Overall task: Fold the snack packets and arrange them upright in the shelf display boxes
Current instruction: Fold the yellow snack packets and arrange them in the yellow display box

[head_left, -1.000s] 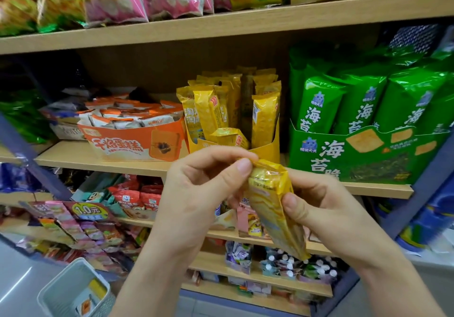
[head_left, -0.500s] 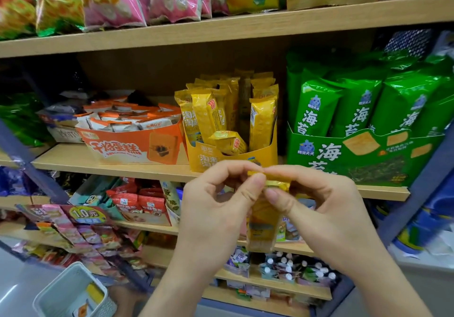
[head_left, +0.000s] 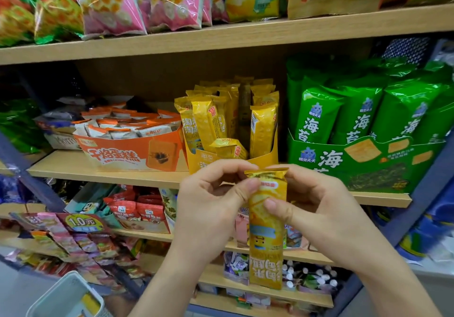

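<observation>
Yellow snack packet (head_left: 266,230) hangs upright in front of the shelves, near the camera, top end pinched by left hand (head_left: 208,206) and right hand (head_left: 317,208). Yellow display box (head_left: 265,159) sits just beyond, holding upright yellow packets, between orange box (head_left: 127,154) and green box (head_left: 356,162).

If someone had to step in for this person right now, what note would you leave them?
Left hand: pinches the top of the yellow packet between thumb and forefinger.
Right hand: holds the same packet just below, thumb on its front.
Packet: hangs at full length in front of the shelf, not in a box.
Done: the yellow display box holds several upright packets, plus a short one low in front.
Left: fold this packet and stand it in that box.
</observation>
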The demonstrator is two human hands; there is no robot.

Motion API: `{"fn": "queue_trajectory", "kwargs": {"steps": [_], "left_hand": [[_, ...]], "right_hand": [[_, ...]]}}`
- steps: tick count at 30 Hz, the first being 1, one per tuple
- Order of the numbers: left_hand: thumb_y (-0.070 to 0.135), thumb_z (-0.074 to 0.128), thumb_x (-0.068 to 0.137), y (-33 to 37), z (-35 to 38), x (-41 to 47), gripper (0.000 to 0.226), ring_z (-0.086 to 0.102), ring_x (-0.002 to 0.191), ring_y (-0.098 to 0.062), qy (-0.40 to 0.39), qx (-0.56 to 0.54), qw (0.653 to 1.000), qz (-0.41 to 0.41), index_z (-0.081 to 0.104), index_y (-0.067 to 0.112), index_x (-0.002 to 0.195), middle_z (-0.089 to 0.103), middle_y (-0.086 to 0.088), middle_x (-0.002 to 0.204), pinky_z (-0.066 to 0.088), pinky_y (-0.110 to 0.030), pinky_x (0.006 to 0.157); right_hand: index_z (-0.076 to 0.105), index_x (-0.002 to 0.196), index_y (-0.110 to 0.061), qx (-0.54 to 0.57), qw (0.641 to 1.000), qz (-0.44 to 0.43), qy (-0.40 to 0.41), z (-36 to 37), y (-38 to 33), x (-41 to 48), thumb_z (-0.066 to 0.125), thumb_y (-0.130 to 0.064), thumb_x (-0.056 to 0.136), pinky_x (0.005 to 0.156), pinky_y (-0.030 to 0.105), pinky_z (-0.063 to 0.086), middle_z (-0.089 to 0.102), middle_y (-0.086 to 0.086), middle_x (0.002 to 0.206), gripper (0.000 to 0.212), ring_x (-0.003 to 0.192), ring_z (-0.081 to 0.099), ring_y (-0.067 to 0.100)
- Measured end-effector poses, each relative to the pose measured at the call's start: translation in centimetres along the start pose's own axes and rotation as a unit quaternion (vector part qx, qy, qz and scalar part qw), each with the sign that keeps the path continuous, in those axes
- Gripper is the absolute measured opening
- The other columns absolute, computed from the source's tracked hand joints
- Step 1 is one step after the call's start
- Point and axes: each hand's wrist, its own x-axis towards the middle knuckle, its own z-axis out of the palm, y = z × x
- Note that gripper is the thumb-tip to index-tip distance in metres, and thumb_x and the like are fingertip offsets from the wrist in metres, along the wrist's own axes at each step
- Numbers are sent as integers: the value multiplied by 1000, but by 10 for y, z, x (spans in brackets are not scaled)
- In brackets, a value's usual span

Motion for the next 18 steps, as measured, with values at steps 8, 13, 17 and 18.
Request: {"fn": "queue_trajectory", "kwargs": {"steps": [8, 13, 17, 18], "left_hand": [[23, 75, 82, 3, -41, 53, 40, 55, 94, -2, -74, 388, 914, 93, 59, 33, 118, 56, 28, 98, 45, -15, 72], [37, 57, 96, -21, -42, 83, 58, 49, 128, -15, -177, 603, 776, 52, 28, 41, 146, 45, 14, 146, 51, -34, 86], [48, 47, 98, -23, -42, 105, 52, 59, 112, -22, -151, 605, 777, 82, 33, 33, 145, 59, 5, 131, 51, -36, 79], [49, 48, 97, -22, -42, 111, 54, 61, 107, -24, -137, 600, 782, 95, 34, 31, 145, 63, 3, 124, 51, -36, 77]], "right_hand": [[71, 96, -28, 19, 988, -30, 153, 1, 1, 14, 64, -25, 80, 74, 21, 56, 75, -8, 93, 18, 88, 70, 10], [69, 93, -26, 13, 971, -49, 234, 3, -4, 29, 65, -26, 79, 71, 21, 56, 75, -8, 88, 15, 83, 70, 8], [67, 94, -28, -12, 957, -70, 281, 2, -6, 39, 69, -25, 85, 72, 28, 57, 74, -6, 91, 10, 86, 70, 12], [67, 96, -28, -11, 952, -80, 294, 1, -8, 42, 68, -24, 86, 72, 28, 57, 73, -6, 92, 11, 87, 70, 13]]}}
